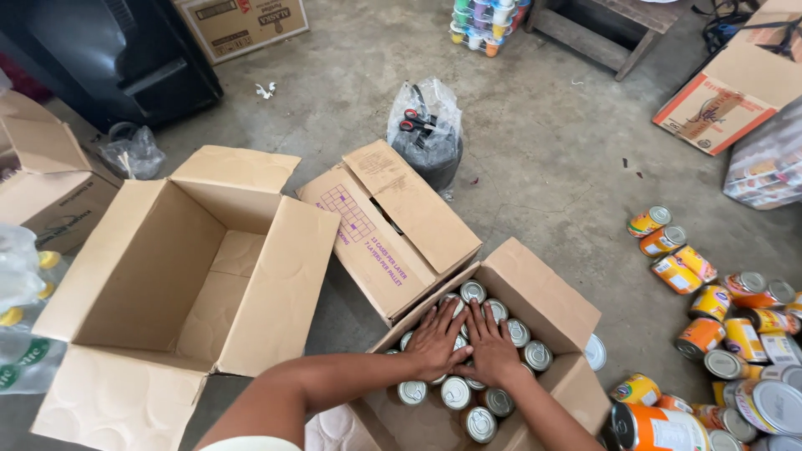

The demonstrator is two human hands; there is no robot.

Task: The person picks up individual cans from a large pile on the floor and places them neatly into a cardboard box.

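An open cardboard box (543, 296) in front of me holds several upright silver-topped cans (456, 391). My left hand (435, 341) and my right hand (492, 346) lie flat side by side on the can tops in the middle of the box, fingers spread and pointing away from me. Neither hand grips a can. Some cans are hidden under my hands and forearms.
A large empty open box (180, 267) stands at the left. A closed-flap box (393, 221) lies behind the can box. Several loose orange-labelled cans (718, 313) are scattered at the right. A plastic bag with scissors (424, 129) sits farther back on the concrete floor.
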